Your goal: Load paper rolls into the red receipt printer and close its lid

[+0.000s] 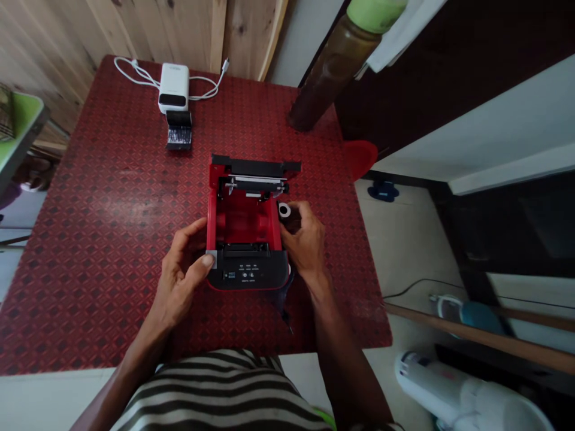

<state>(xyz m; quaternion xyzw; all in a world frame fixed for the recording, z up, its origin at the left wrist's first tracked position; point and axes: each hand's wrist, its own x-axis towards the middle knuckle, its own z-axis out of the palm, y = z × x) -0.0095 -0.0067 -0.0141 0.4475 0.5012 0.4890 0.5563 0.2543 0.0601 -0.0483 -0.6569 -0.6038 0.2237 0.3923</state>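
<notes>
**Open printer between two hands on a red patterned tabletop**

Near the front of the red tabletop (108, 269), covered in a close pattern of dark diamonds, a red-and-black printer (245, 227) with black lid (256, 164) raised at the back and red bay exposed. At its left side, left hand (179, 280), fingers (191, 231) along the wall and thumb pressed on the front corner of the panel, gripping the casing. At its right side, right hand (308, 236), fingers curled just beside a small white roll (284, 216). Cannot tell whether pinching the roll or only resting against it.

Toward the back left, a white power bank (174, 84) with white cable (206, 90) spread to both sides; just in front, a small dark piece (179, 131) with a pale streaked face. At the back right, a tall brown bottle (327, 72) with green cap, and beside it, something white and cloth-like (399, 39).

Beyond the back edge, pale wood planking (148, 30). To the left, a green-topped surface (24, 129), cut off by the view. To the right, a curved red edge (362, 158) just past the tabletop, then light floor (395, 239) with a dark blue object (383, 191), a wooden bar (485, 335) and a large white rounded object (471, 389). At the bottom, a striped shirt (224, 395).
</notes>
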